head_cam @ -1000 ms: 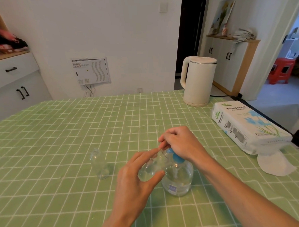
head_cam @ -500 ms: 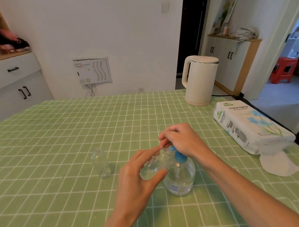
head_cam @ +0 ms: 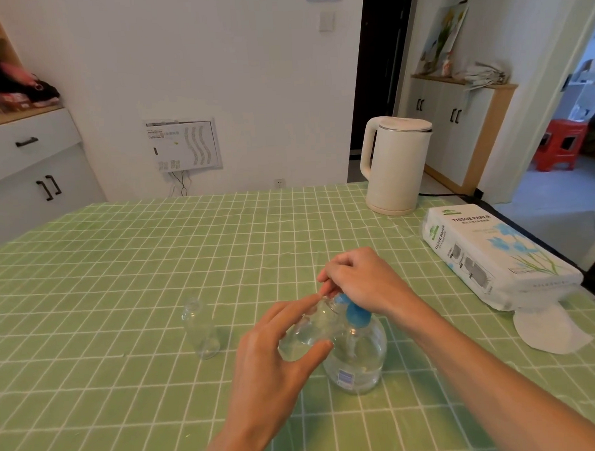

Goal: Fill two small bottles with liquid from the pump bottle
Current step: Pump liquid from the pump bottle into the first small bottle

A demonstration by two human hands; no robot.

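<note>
Fingers [head_cam: 305, 353] of the left hand [head_cam: 271, 359] are wrapped round a small clear plastic bottle [head_cam: 311, 330], tilted with its mouth at the spout of the round clear pump bottle with a blue pump head [head_cam: 358, 354], on which the right hand [head_cam: 363, 283] is closed. The first filling is judged to be in hand. Steady presses are called for next, after which the second small clear bottle [head_cam: 199, 328], left upright on the green checked tablecloth [head_cam: 104, 285] nearby, is to be filled.

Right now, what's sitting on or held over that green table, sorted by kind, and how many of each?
Small clear bottles: 2, one standing empty, one tilted in the left hand
Pump bottle: 1
Kettle: 1
Tissue paper pack: 1
Loose tissue: 1
Total: 6
</note>
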